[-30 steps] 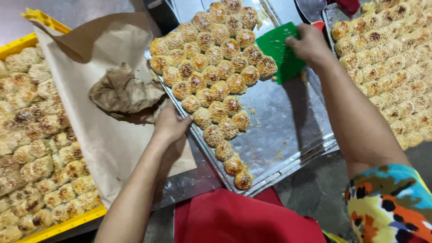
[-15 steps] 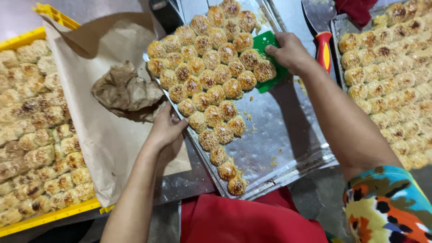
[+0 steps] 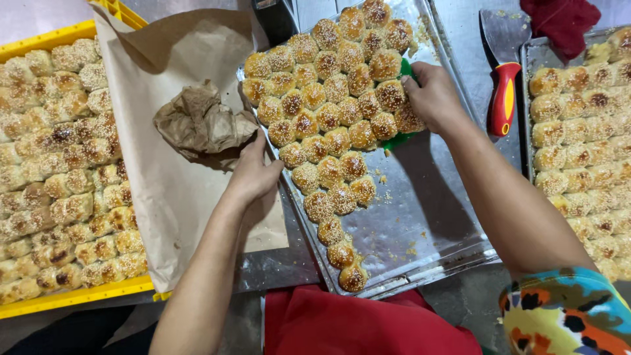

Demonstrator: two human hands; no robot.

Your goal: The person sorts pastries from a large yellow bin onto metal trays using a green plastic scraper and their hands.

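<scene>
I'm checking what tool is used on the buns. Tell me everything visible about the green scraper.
The green scraper is mostly hidden: only slivers of flat, bright green, plastic-looking blade show beside and below the right hand, which grips it. It lies low on the metal baking tray, its edge pushed against the sesame buns. Its full shape cannot be told.

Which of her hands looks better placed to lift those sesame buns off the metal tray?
Probably the right hand: it holds the green scraper pushed against the sesame buns. The left hand only rests at the metal tray edge, beside the brown paper.
</scene>
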